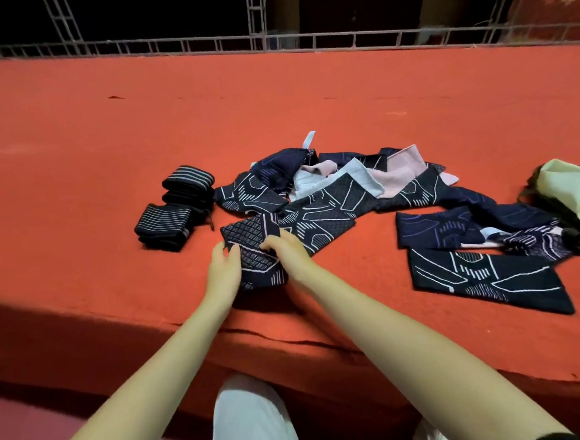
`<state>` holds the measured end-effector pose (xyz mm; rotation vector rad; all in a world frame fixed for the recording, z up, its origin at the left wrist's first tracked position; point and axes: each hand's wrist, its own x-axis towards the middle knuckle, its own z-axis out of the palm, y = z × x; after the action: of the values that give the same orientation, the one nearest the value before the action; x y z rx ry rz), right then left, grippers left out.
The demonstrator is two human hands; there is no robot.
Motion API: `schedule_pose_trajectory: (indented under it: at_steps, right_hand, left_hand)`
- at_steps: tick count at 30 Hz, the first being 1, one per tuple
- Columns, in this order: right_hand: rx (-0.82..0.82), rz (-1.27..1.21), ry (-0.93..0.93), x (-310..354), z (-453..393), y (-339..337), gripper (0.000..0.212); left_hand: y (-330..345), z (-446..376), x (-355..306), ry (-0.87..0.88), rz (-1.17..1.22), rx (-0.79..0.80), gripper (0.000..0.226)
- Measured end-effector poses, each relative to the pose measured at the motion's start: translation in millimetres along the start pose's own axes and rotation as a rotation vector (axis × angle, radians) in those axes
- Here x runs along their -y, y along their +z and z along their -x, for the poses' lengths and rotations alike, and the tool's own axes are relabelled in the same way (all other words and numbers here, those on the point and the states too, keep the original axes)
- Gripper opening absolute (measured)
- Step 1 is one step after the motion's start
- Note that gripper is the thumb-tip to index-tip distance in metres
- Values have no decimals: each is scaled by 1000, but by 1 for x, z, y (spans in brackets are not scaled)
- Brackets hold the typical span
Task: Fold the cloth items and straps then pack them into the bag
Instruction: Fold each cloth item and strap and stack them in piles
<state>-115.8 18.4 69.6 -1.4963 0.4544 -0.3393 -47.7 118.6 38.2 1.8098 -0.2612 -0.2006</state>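
1. Head view: my left hand (222,269) and right hand (285,251) both pinch the patterned cloth (257,256) at the red platform's (105,147) near edge.
2. If either pinch slackens, I judge the fold springs open; the bag (568,190) lies far right.

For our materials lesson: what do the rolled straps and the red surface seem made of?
Straps: likely woven elastic, matte; fine pale stripes run across dark bands that hold thick folds. Red surface: probably felt or thin carpet, matte; it wrinkles along the front edge.
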Motion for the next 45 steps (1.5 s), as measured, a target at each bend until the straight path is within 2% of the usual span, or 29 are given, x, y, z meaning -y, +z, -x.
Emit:
schedule_pose_trajectory:
  at_steps: [3,6,10,12,15,18,23,27,29,31,33,35,39,42,45]
  right_hand:
    - [-21,238,-66,-12,-31,20,9]
    - [-55,467,-65,-22,-53,34,26]
    - [-28,616,-68,-32,-73,49,12]
    - [-19,701,-60,-39,-80,52,17]
    - [-66,689,-80,-50,-78,53,40]
    - [-66,548,-151,-53,-65,42,37]
    - [-258,346,-157,-50,-40,-30,26]
    - [-434,547,-163,-51,-38,-96,24]
    - [-466,667,-153,-47,-45,-120,25]
    - [-472,774,-157,-42,-60,-137,27]
    - [-478,835,-134,-34,-78,-148,30]
    - [-506,833,-68,-30,-95,-153,31]
    - [-538,788,98,-44,-114,-155,34]
    - [-573,735,74,-54,-110,-154,43]
    - [-563,748,-11,-60,-103,-153,26]
  left_hand:
    - [-27,-32,4,103,-228,-70,39]
    - [-44,-59,13,153,-436,-104,40]
    - [-53,-84,23,160,-627,-133,42]
    - [-58,-90,29,173,-730,-137,43]
    - [-64,-86,38,246,-849,-133,48]
    - [-59,-74,39,346,-801,-133,46]
    - [-22,-56,22,488,-656,-45,41]
    - [24,-43,5,518,-579,99,40]
    - [46,-32,-2,497,-546,113,40]
    - [62,-24,-1,446,-612,58,40]
    - [68,-22,8,384,-785,36,45]
    - [67,-24,22,344,-873,31,44]
    - [66,-28,36,371,-813,9,41]
    - [67,-30,35,374,-777,17,39]
    - [66,-31,36,366,-736,-7,38]
